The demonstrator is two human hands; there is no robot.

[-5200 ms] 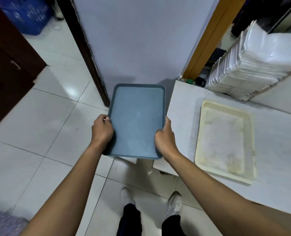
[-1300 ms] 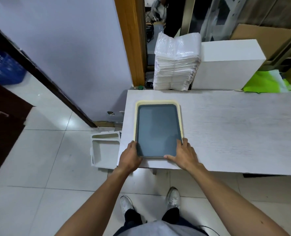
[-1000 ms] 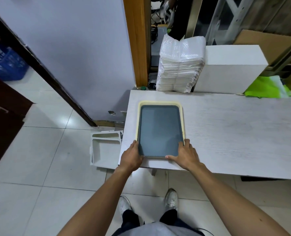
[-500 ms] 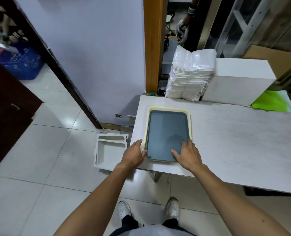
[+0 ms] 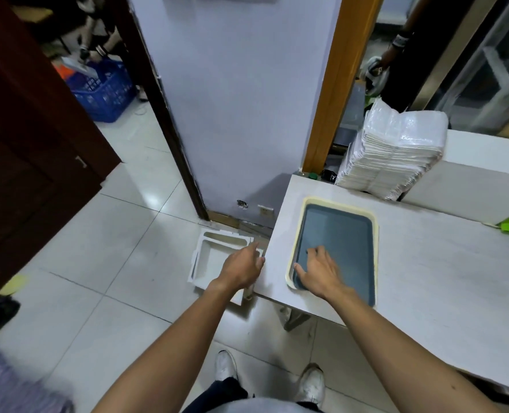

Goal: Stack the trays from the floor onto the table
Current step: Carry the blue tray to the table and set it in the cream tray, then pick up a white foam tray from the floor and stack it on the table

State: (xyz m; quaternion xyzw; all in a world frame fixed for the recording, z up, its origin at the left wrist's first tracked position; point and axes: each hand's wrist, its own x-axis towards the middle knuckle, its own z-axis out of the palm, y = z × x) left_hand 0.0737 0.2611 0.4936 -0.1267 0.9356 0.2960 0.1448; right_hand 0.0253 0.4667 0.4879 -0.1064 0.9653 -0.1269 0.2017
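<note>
A blue-grey tray (image 5: 341, 236) lies nested inside a cream tray (image 5: 296, 234) near the left end of the white table (image 5: 444, 263). My right hand (image 5: 319, 271) rests flat on the blue tray's near left part, fingers spread, holding nothing. My left hand (image 5: 241, 265) hovers off the table's left edge, fingers loosely apart and empty, above a white moulded tray (image 5: 214, 257) that lies on the floor beside the table.
A wrapped stack of white packs (image 5: 393, 156) and a white box (image 5: 485, 177) stand at the table's back. A lilac wall panel (image 5: 235, 93) and orange door frame (image 5: 339, 81) rise behind. A blue basket (image 5: 104, 93) sits far left past a dark door (image 5: 29, 129).
The blue tray went from my hands onto the cream tray. In the last half second my left hand left the trays and moved left off the table edge; my view swung left.
</note>
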